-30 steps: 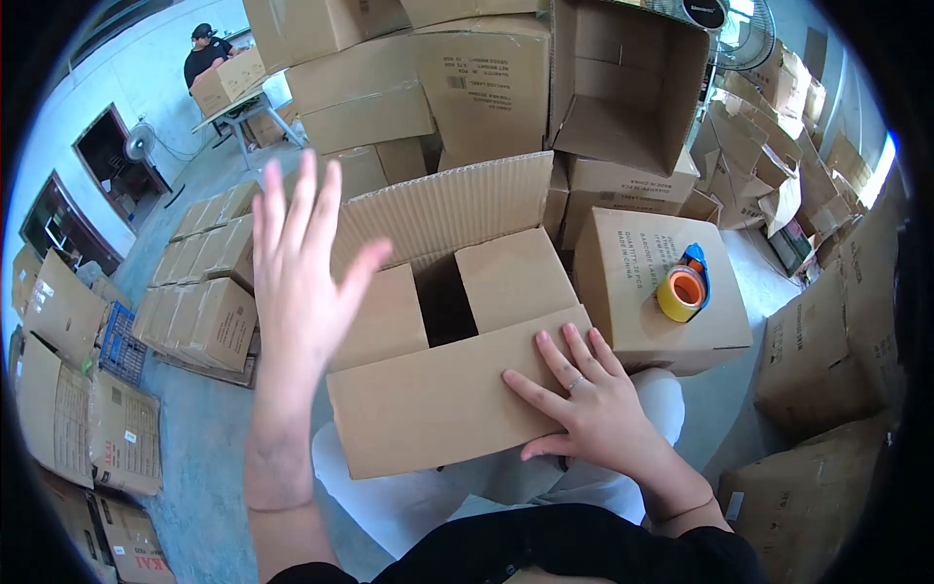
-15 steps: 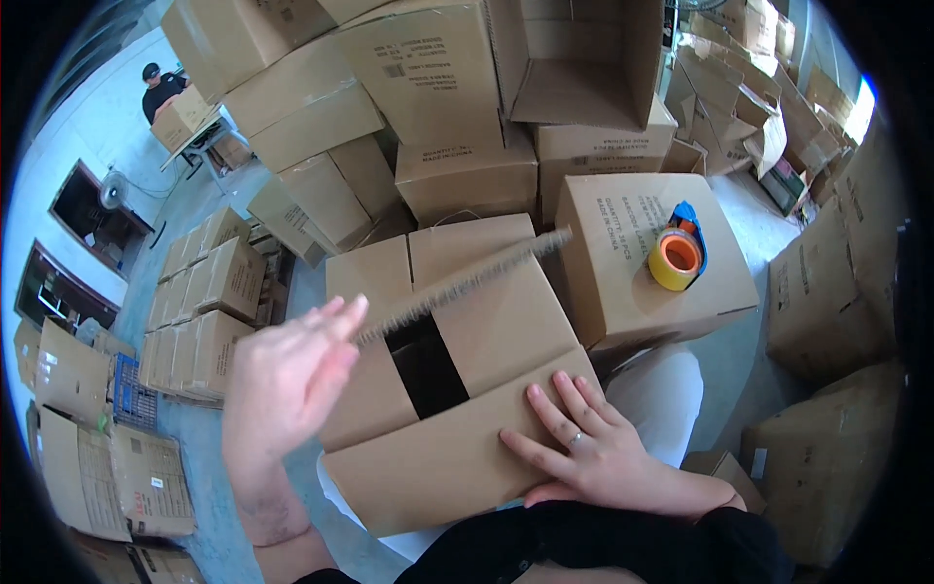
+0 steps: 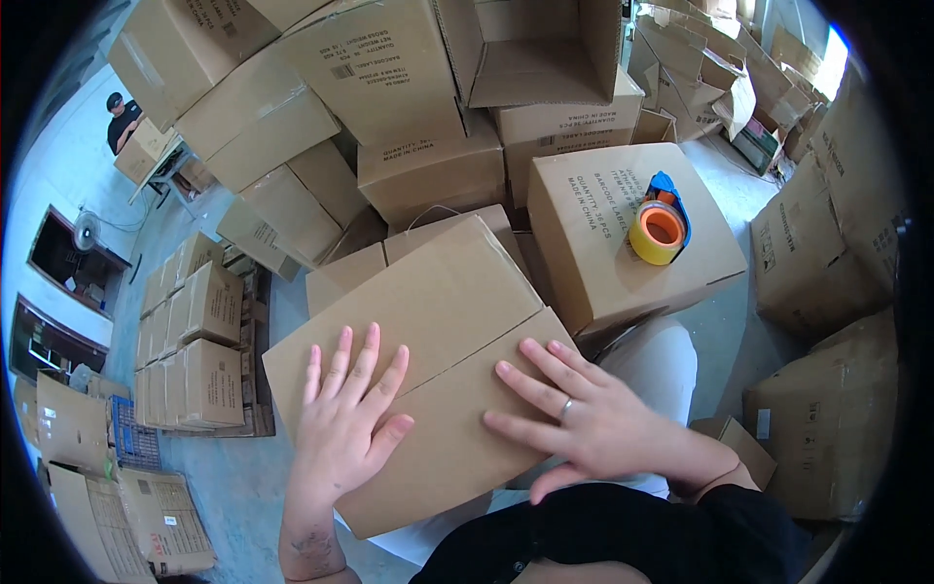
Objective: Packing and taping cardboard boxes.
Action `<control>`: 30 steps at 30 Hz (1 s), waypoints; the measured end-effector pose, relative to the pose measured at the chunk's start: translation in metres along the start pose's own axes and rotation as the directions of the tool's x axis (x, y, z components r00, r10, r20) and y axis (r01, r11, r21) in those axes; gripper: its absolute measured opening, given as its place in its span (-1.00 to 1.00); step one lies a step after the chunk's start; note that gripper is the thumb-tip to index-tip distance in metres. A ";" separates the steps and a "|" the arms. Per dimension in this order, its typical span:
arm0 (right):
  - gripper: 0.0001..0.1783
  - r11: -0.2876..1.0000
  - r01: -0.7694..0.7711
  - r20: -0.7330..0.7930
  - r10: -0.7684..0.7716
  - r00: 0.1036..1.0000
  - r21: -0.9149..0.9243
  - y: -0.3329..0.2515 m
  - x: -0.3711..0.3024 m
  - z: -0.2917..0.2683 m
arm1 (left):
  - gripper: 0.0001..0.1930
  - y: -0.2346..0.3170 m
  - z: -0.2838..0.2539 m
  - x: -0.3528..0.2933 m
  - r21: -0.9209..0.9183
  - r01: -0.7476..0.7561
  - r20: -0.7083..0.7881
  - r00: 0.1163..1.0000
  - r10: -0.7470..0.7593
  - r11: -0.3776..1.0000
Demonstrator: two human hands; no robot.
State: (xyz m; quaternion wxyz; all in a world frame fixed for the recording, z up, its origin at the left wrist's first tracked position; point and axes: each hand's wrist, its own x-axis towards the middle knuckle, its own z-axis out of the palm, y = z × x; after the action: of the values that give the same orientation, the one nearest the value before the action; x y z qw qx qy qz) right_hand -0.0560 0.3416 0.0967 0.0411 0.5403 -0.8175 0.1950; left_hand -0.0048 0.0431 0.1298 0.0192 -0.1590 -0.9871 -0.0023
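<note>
Currently, a brown rectangular cardboard box [image 3: 428, 477] lies above the legs in pale trousers [image 3: 654, 365]; two long flaps [image 3: 438, 297] meet at a narrow seam [image 3: 477, 350] and hide its interior. The side walls are largely concealed, and the box's supporting surface cannot be determined. The left hand [image 3: 355, 419] lies palm down over the seam's left end, fingers spread and pointing away from the body. The right hand [image 3: 579, 419] lies palm down on the near flap, fingers fanned toward the upper left, thumb close to the near edge. Each grip is wide and holds nothing; the palm contact is not visible. The left forearm [image 3: 309, 540] is cut off by the lower edge; the right forearm [image 3: 696, 462] enters a black sleeve [image 3: 744, 526]. To the right, a yellow-and-orange tape roll [image 3: 643, 244] in a blue plastic dispenser [image 3: 663, 183] rests on a brown carton [image 3: 574, 224]. A distant person [image 3: 123, 125] is too small to resolve.
</note>
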 end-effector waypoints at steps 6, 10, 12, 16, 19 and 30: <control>-0.22 0.900 -0.132 -0.304 0.274 0.912 0.416 0.061 0.012 0.013 | -0.43 0.001 0.001 -0.002 -0.043 -0.006 0.053 0.999 0.009 0.999; -0.29 0.077 -0.166 0.111 0.468 0.877 0.983 0.052 0.035 0.029 | -0.42 -0.002 0.002 -0.004 -0.068 -0.030 0.049 0.998 0.033 0.997; -0.28 0.027 -0.131 0.102 0.478 0.872 0.991 0.049 0.040 0.031 | -0.40 -0.005 0.002 -0.006 -0.089 -0.033 0.034 0.999 0.036 0.995; -0.27 0.309 -0.188 0.026 0.462 0.887 0.932 0.047 0.043 0.023 | -0.38 -0.008 0.000 -0.008 -0.120 -0.056 0.020 0.998 0.059 0.991; -0.33 0.486 -0.201 -0.056 0.465 0.884 0.850 0.050 0.043 0.020 | -0.40 -0.004 0.001 -0.005 -0.094 -0.046 0.016 0.999 0.047 0.995; -0.32 0.217 -0.975 -0.310 0.931 0.191 0.051 0.237 -0.060 -0.048 | -0.49 0.006 0.008 -0.021 -0.117 -0.044 -0.019 0.999 0.042 0.992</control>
State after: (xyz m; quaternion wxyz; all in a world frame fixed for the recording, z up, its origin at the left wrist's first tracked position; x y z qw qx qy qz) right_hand -0.2509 0.4916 0.0591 0.0662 -0.1229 -0.9727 0.1855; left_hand 0.0166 0.0419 0.1205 0.0177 -0.1810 -0.9814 -0.0613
